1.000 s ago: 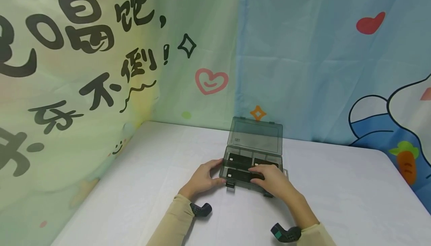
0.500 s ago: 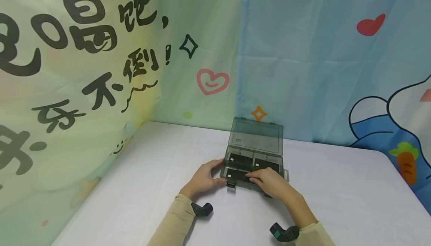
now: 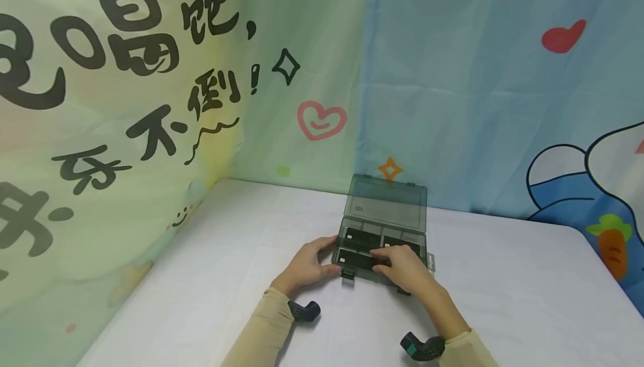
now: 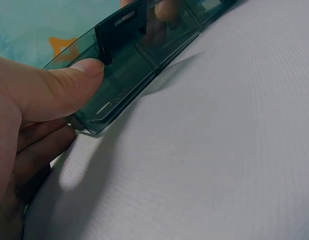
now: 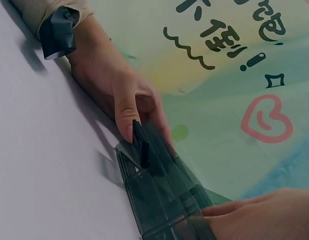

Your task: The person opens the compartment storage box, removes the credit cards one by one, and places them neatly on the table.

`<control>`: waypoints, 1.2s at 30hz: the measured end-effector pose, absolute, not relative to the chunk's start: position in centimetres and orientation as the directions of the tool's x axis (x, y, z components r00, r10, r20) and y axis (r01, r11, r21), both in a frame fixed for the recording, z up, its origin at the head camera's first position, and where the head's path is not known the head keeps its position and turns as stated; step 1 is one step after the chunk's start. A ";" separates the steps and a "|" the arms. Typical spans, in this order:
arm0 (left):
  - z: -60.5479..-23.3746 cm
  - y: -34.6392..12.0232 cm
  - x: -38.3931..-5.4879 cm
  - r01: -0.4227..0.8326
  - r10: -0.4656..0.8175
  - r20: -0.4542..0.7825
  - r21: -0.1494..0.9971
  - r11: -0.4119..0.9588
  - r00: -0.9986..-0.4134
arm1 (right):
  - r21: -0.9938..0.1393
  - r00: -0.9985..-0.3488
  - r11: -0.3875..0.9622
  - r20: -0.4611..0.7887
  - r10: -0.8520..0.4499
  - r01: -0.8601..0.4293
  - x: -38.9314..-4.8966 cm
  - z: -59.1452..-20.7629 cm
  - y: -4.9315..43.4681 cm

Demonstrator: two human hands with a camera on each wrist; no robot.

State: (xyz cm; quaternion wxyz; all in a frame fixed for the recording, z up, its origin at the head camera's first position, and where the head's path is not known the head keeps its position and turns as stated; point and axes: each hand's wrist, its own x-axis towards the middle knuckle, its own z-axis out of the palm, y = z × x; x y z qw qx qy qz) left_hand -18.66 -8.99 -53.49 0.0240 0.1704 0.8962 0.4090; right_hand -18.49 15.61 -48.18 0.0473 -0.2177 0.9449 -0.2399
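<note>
A smoky, see-through plastic compartment box [image 3: 369, 276] lies on the table with its lid [image 3: 386, 202] tipped back. Flat black pieces, each with a small white patch, sit inside: two in the middle row, a back left piece [image 3: 363, 237] and a right one [image 3: 405, 243], and a front piece [image 3: 354, 259]. My left hand [image 3: 307, 266] grips the box's front left corner; in the left wrist view its thumb presses beside a latch [image 4: 122, 30]. My right hand [image 3: 405, 269] reaches over the front compartment, thumb and index finger at the front piece. Its fingertips are hidden behind the wall in the right wrist view.
A white-covered table [image 3: 503, 283] lies under the box. Behind it hangs a printed cloth backdrop [image 3: 427, 93], close to the raised lid. Dark wrist-worn cameras sit on the left wrist [image 3: 306, 311] and right wrist [image 3: 422, 347]. A hang tab [image 3: 431, 262] sticks out at the box's right.
My right hand shifted left along the front piece, then slightly back and up, its fingers still over the front compartment. The left hand keeps its hold on the box corner.
</note>
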 end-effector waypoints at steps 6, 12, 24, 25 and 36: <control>-53.4 -9.0 -18.8 0.292 0.323 0.105 0.737 0.610 -0.940 | -0.422 -0.918 0.836 -0.019 -0.395 -0.351 -18.6 -47.8 15.0; -53.5 -9.0 -18.8 0.290 0.323 0.102 0.735 0.613 -0.941 | -0.363 -0.924 0.868 -0.048 -0.380 -0.339 -18.4 -47.6 14.4; -53.5 -9.0 -18.8 0.297 0.328 0.105 0.731 0.615 -0.939 | -0.362 -0.934 0.872 -0.010 -0.357 -0.329 -18.4 -47.8 14.0; -53.5 -9.0 -18.8 0.297 0.328 0.105 0.731 0.614 -0.939 | -0.365 -0.935 0.871 -0.006 -0.356 -0.329 -18.3 -47.8 14.0; -53.6 -9.1 -18.7 0.304 0.335 0.112 0.739 0.601 -0.935 | -0.395 -0.935 0.858 0.007 -0.355 -0.328 -18.1 -47.8 13.9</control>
